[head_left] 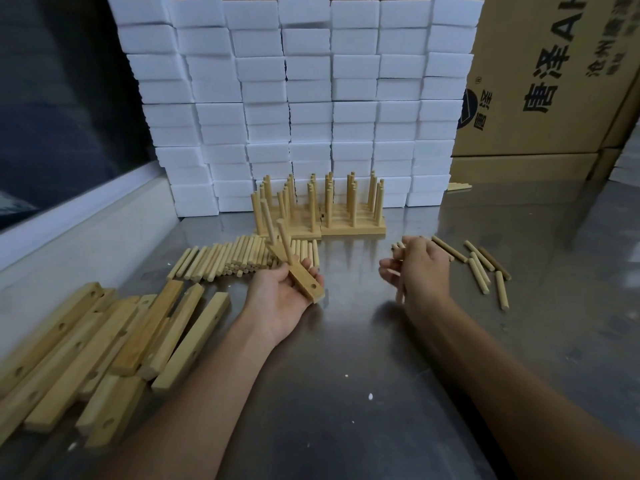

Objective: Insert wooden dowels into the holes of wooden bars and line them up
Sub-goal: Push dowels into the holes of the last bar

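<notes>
My left hand point(280, 294) grips a wooden bar point(304, 282) palm-up at the table's middle. Two dowels point(277, 233) stand in its far holes, and one near hole is bare. My right hand point(415, 268) hovers to the right with curled fingers holding dowels point(400, 296), one poking down below the palm. Finished bars with upright dowels point(322, 206) stand lined up at the back centre. A pile of loose dowels point(235, 259) lies behind my left hand. More loose dowels point(485, 268) are scattered to the right.
A heap of bare wooden bars point(97, 351) lies at the left front on the steel table point(346, 375). A wall of white foam blocks point(294, 98) rises behind. Cardboard boxes point(540, 81) stand at the back right.
</notes>
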Demonstrator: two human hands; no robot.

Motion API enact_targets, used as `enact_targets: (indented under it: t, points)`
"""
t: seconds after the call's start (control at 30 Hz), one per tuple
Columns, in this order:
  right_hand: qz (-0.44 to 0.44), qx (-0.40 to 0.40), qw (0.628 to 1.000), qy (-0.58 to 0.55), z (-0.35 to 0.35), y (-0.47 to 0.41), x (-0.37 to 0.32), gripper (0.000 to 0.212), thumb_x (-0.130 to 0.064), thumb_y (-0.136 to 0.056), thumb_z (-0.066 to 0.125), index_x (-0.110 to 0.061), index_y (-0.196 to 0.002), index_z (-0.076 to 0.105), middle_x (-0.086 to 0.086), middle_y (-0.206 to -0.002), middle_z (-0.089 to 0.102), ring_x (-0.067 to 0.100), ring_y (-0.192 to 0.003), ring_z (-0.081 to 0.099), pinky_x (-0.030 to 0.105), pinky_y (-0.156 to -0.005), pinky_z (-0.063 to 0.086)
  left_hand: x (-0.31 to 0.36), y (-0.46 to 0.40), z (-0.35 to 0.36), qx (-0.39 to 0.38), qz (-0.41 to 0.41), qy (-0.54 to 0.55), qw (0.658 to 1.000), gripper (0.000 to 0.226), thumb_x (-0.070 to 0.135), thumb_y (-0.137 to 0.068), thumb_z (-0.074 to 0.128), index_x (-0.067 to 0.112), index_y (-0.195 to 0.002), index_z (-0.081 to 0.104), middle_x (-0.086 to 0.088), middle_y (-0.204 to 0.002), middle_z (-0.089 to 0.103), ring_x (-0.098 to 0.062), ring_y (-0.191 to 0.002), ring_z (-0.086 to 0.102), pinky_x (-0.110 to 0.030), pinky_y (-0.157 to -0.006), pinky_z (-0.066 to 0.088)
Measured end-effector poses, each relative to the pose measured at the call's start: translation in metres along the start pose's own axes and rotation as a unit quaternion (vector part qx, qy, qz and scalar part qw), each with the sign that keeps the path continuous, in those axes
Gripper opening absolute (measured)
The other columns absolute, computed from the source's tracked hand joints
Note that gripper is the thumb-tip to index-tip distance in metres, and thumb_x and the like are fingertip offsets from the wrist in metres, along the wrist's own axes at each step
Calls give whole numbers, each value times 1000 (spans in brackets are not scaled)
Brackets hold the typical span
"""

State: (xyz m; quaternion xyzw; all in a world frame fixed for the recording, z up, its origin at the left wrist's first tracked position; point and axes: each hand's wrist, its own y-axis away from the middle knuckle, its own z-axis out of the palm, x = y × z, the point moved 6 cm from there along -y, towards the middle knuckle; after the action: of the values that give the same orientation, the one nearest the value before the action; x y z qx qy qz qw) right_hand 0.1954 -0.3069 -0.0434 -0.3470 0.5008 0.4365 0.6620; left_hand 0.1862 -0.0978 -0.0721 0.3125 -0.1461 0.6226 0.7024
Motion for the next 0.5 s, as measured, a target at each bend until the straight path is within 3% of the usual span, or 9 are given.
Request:
enact_targets:
  t: [0.07,0.13,0.33,0.5]
  points:
    - [29,-14,999,3,4,1,2,18,-24,-106,42,-11,-105,54,5,-77,50,9,-46,47,22,-39,39,-1,0,-1,6,-1,-1,1000,26,12,-106,36,-4,-108,57,-15,-95,61,-26,-85,60,-41,-75,51]
    - [38,-46,998,5,8,3,3,18,-25,-106,44,-12,-100,55,2,-70,47,7,-43,36,21,-37,28,-2,0,0,9,-5,0,1000,27,12,-106,35,-4,-105,57,-14,-93,60,-25,-83,59,-40,-75,50]
    - [85,-53,995,7,10,10,10,25,-32,-100,58,-12,-91,69,-4,-57,56,5,-42,41,18,-37,32,-3,-1,-1,7,-13,4,1000,29,14,-106,35,-3,-100,58,-13,-87,60,-24,-80,58,-40,-77,50]
    - [118,-44,992,-16,10,10,13,17,-19,-99,59,-6,-99,70,-1,-63,60,5,-48,47,17,-38,34,-3,-1,-3,7,-10,1,1000,29,14,-106,36,-4,-103,58,-14,-91,60,-25,-83,59,-40,-78,50]
